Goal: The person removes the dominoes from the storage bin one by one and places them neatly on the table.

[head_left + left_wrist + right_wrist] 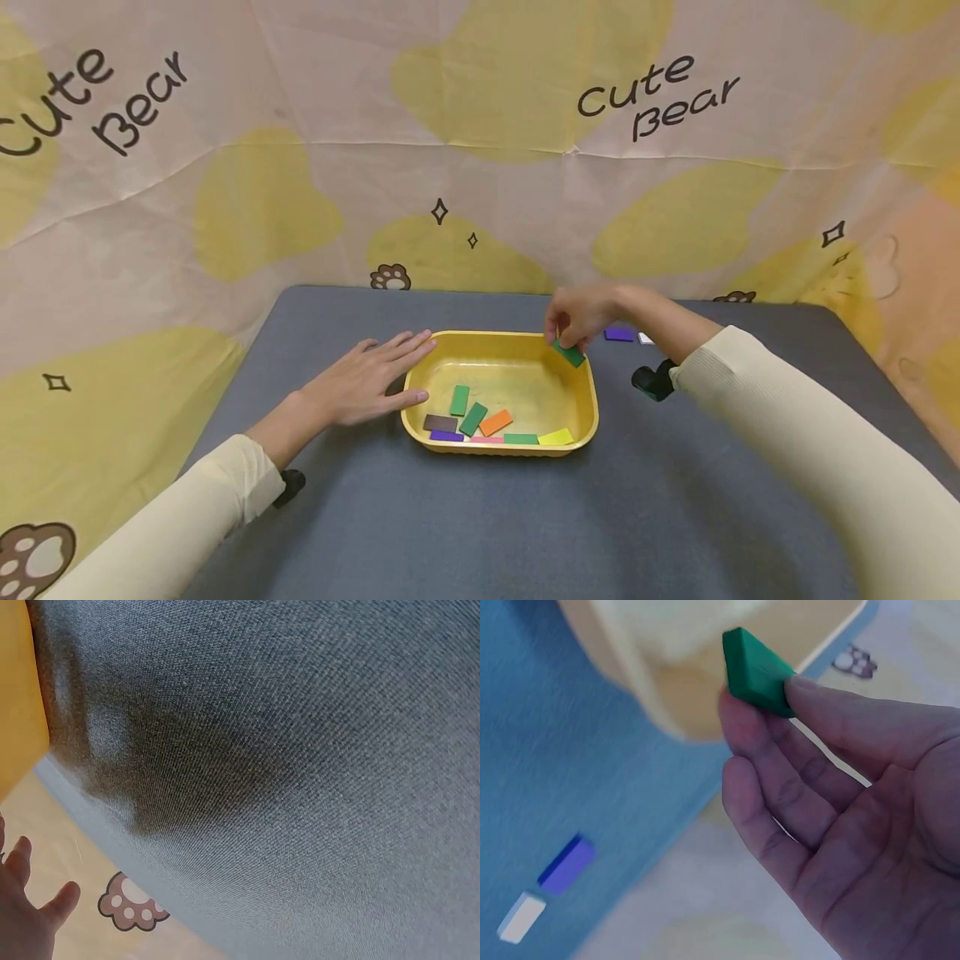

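A yellow plastic tray [517, 337] stands on the table, with several coloured rectangular blocks lying toward its near side. My right hand [588, 312] pinches a green block [759, 673] between thumb and fingertips, over the tray's far right corner. Fingers of my left hand [367, 379] are spread and straight, touching the tray's left rim. Inside the tray are a light green block [460, 401], a dark green block [473, 418], an orange block [496, 422], a brown block [440, 423] and a yellow block [556, 437], among others.
Right of the tray, a purple block [618, 335] and a white block [521, 918] lie on the grey-blue table [510, 517]. My right forearm partly covers the white one in the head view. A printed cloth [480, 100] hangs behind the table.
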